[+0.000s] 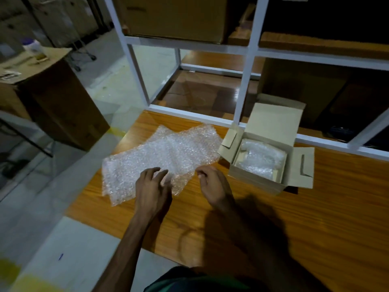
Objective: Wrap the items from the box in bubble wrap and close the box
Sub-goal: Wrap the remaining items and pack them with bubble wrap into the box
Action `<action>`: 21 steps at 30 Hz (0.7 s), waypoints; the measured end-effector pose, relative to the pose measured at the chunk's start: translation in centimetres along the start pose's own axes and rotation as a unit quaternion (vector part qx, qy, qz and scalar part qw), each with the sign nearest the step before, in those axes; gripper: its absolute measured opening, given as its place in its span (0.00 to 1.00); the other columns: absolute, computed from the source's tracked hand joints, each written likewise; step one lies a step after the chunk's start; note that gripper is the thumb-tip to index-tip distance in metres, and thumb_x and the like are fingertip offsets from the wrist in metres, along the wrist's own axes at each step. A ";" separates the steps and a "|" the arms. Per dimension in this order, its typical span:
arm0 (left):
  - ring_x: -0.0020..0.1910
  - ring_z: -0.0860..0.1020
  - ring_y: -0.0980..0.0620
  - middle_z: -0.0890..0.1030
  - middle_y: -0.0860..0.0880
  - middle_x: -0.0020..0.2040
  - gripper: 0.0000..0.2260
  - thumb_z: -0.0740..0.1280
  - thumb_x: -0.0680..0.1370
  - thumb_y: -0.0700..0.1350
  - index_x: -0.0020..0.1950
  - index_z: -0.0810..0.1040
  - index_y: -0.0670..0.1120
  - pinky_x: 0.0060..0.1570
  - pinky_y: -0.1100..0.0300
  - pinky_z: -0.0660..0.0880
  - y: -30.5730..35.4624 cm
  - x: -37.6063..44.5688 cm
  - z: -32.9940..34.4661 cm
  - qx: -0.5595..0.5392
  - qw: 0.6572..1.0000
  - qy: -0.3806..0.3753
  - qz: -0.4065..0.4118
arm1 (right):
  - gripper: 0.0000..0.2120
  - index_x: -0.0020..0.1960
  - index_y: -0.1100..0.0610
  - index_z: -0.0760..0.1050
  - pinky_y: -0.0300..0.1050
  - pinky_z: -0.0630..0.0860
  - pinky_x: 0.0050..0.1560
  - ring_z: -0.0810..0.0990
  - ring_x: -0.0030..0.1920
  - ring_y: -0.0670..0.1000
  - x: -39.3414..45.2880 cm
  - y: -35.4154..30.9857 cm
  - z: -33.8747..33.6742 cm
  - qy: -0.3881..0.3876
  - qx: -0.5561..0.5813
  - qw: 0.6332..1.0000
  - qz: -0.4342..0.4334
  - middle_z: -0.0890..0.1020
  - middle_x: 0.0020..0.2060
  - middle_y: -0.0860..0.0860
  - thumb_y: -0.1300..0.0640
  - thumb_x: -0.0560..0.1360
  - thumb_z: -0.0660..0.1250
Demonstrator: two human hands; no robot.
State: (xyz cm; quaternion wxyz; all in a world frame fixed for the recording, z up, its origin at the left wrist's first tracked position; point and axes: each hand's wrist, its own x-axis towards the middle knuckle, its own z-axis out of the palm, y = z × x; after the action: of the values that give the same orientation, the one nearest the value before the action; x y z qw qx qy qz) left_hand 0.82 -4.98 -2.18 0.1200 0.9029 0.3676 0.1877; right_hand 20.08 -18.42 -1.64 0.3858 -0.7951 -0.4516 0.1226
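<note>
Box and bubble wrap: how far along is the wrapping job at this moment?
Done: the box already holds something in bubble wrap. In hand: both hands, left and right, are at the near edge of the loose bubble wrap sheets on the table. Left: the flaps stand open.

Looks like a storeroom or warehouse: white metal shelving [250,60] stacked with cardboard cartons [174,15], concrete floor [37,207], wooden bench [315,218].

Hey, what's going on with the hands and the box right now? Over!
Left hand open, fingers on bubble wrap. Right hand pinching the wrap's near edge. Box open, wrapped item inside. Nothing in the way.
</note>
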 end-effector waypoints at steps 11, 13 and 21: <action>0.66 0.74 0.43 0.80 0.46 0.66 0.20 0.62 0.81 0.56 0.68 0.82 0.50 0.61 0.42 0.73 -2.8 2.8 0.3 0.040 0.996 -0.078 -0.007 | 0.25 0.74 0.49 0.73 0.53 0.74 0.69 0.72 0.70 0.53 6.1 -3.4 3.4 -0.146 -0.177 0.970 -0.083 0.75 0.70 0.50 0.53 0.79 0.72; 0.63 0.75 0.44 0.81 0.47 0.63 0.15 0.64 0.82 0.54 0.63 0.84 0.50 0.58 0.44 0.73 -2.7 3.1 0.3 0.049 0.996 -0.074 -0.001 | 0.26 0.75 0.50 0.72 0.55 0.73 0.69 0.72 0.69 0.54 6.5 -3.4 3.9 -0.158 -0.189 0.966 -0.082 0.75 0.70 0.51 0.51 0.78 0.72; 0.60 0.77 0.44 0.83 0.48 0.60 0.13 0.65 0.82 0.55 0.58 0.84 0.50 0.57 0.45 0.74 -2.8 3.4 0.1 -0.032 0.999 -0.033 -0.015 | 0.11 0.61 0.51 0.82 0.56 0.73 0.65 0.78 0.60 0.51 6.5 -3.7 4.4 -0.063 -0.200 0.969 -0.127 0.81 0.60 0.50 0.54 0.84 0.62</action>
State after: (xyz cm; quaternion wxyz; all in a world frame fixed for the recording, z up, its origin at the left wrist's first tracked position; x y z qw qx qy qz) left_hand 1.41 -0.60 -2.40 0.1641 0.8988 0.3703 0.1674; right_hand 19.06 -9.82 -0.92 0.2019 -0.7830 -0.5876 0.0294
